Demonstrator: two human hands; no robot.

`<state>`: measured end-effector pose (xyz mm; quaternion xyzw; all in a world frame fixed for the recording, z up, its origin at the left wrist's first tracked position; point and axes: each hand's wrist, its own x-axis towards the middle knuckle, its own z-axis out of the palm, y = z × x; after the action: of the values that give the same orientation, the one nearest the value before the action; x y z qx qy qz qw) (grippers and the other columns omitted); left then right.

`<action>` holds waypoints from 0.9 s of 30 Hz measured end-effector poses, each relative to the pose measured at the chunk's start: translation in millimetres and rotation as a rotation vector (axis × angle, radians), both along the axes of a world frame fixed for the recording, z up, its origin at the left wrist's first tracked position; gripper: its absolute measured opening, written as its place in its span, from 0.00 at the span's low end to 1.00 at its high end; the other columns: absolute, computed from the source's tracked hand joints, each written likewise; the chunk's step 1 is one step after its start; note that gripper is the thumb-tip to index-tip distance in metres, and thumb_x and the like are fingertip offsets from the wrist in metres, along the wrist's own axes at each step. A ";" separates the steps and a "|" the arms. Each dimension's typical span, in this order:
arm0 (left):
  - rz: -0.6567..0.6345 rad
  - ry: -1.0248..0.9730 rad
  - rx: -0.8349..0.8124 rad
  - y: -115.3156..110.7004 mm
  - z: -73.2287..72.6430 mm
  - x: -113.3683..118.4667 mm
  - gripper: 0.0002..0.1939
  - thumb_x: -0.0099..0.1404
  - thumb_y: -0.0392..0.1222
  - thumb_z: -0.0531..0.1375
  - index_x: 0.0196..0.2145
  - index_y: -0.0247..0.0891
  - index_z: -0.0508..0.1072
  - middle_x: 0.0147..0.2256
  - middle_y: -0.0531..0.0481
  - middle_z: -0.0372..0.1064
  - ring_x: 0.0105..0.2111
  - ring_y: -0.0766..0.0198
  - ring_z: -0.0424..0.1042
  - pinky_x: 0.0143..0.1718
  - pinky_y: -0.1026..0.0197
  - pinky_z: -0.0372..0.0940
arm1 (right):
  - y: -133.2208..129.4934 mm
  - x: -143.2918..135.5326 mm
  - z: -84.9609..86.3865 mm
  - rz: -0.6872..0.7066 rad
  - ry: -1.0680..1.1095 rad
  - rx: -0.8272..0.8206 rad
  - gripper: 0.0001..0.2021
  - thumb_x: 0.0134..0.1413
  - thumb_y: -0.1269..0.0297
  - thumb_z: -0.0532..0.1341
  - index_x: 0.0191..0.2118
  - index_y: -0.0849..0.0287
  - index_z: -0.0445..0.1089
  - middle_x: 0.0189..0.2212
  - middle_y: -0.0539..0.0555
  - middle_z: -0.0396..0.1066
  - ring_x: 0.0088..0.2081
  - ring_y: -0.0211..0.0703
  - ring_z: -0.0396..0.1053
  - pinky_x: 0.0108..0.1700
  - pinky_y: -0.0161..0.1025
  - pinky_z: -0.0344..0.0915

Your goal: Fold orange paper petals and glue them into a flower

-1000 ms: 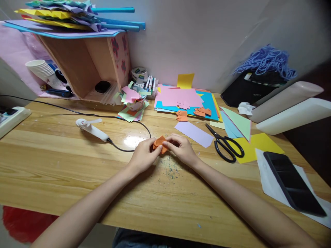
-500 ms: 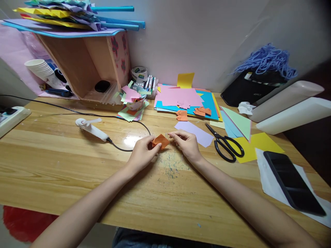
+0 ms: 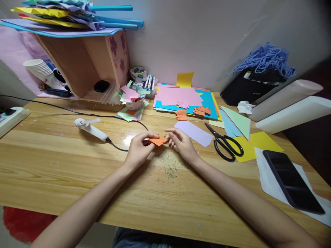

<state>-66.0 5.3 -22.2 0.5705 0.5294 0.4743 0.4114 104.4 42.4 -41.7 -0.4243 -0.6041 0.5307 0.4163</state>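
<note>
My left hand [image 3: 139,148] pinches a small folded orange paper [image 3: 158,140] between thumb and fingers, a little above the wooden table. A slanting fold edge runs across the paper's near face. Close to the paper's right tip is my right hand [image 3: 182,144], its fingers loosely curved and apart, with nothing visible in them. Whether its fingertips touch the tip I cannot tell. Beyond the hands lie two folded orange pieces, one on the table [image 3: 181,115] and one [image 3: 202,110] on the stack of coloured sheets. A lilac paper strip [image 3: 193,133] lies just past my right hand.
Black-handled scissors [image 3: 224,143] and a phone [image 3: 292,181] on white paper lie to the right. A white hot glue gun [image 3: 91,131] with a black cord rests at left. A bowl of paper scraps [image 3: 134,103] and an open cardboard box [image 3: 74,65] stand behind.
My left hand has tilted the orange paper, so it looks flatter and shows a different face. My right hand's pinch has loosened, its fingers spreading near the paper's right tip.
</note>
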 end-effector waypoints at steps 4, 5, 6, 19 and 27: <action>-0.106 0.045 0.058 -4.1 5.9 2.3 0.15 0.51 0.29 0.54 0.36 0.37 0.72 0.42 0.45 0.67 0.45 0.60 0.66 0.44 0.59 0.64 | 0.3 -0.7 2.0 0.092 0.070 -0.029 0.17 0.48 0.57 0.61 0.44 0.59 0.64 0.26 0.49 0.68 0.27 0.35 0.66 0.30 0.34 0.64; -0.118 0.057 0.074 -5.2 7.1 2.8 0.16 0.51 0.28 0.53 0.38 0.38 0.71 0.43 0.45 0.65 0.46 0.60 0.65 0.45 0.59 0.63 | 0.9 -0.4 2.3 0.088 0.088 -0.026 0.17 0.47 0.58 0.61 0.43 0.59 0.63 0.26 0.49 0.68 0.28 0.36 0.67 0.30 0.34 0.65; -0.125 0.055 0.083 -6.2 8.0 3.1 0.19 0.51 0.28 0.53 0.40 0.38 0.70 0.45 0.45 0.64 0.47 0.60 0.64 0.46 0.59 0.63 | 1.4 -0.1 2.3 0.072 0.097 -0.021 0.17 0.47 0.59 0.62 0.42 0.59 0.63 0.26 0.49 0.68 0.28 0.36 0.67 0.30 0.34 0.65; -0.139 -0.045 -0.195 1.5 -6.5 -0.1 0.13 0.57 0.44 0.57 0.37 0.34 0.68 0.36 0.47 0.70 0.35 0.62 0.69 0.38 0.60 0.63 | 28.6 19.6 5.9 -0.068 -0.329 0.359 0.11 0.57 0.61 0.51 0.44 0.57 0.62 0.43 0.57 0.66 0.45 0.45 0.65 0.47 0.46 0.63; -0.127 -0.180 -0.340 2.7 -6.6 1.1 0.16 0.49 0.43 0.64 0.34 0.34 0.66 0.33 0.48 0.71 0.32 0.64 0.72 0.35 0.60 0.66 | 88.9 70.4 -17.2 -0.155 -0.931 0.596 0.30 0.53 0.57 0.54 0.60 0.59 0.49 0.58 0.57 0.53 0.59 0.56 0.47 0.57 0.54 0.49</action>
<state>-64.8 8.0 -28.8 0.4802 0.5260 0.4003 0.5766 174.8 131.3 -58.9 -0.5213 -0.8151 0.0612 0.2452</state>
